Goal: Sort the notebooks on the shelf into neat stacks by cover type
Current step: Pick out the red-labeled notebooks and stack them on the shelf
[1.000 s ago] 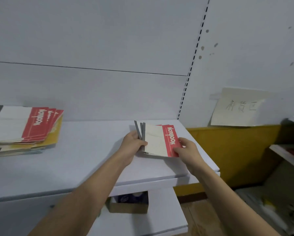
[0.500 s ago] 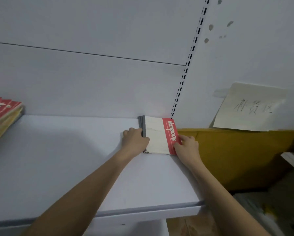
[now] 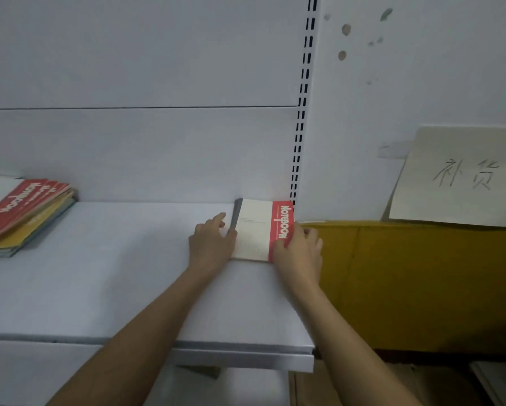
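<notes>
While both hands flank it, notebook stack (image 3: 253, 230) stays at shelf (image 3: 128, 273) back-right corner; left hand (image 3: 212, 244) fingers now loosened, right hand (image 3: 300, 249) curled, gripping its red edge.

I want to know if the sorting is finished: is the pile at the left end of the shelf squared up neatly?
No: the left pile lies fanned, its covers staggered and edges uneven.

A: The shelf (image 3: 105, 282) looks like painted metal, smooth and matt, as does the back panel (image 3: 134, 153) behind it.

B: The stack of notebooks (image 3: 253, 230) has paper covers, cream and red, with little shine. The pile at the left (image 3: 26, 212) looks the same.

A: The sign (image 3: 462, 177) is plain matt paper, and the yellow board (image 3: 421, 282) below it looks like matt cardboard.
</notes>
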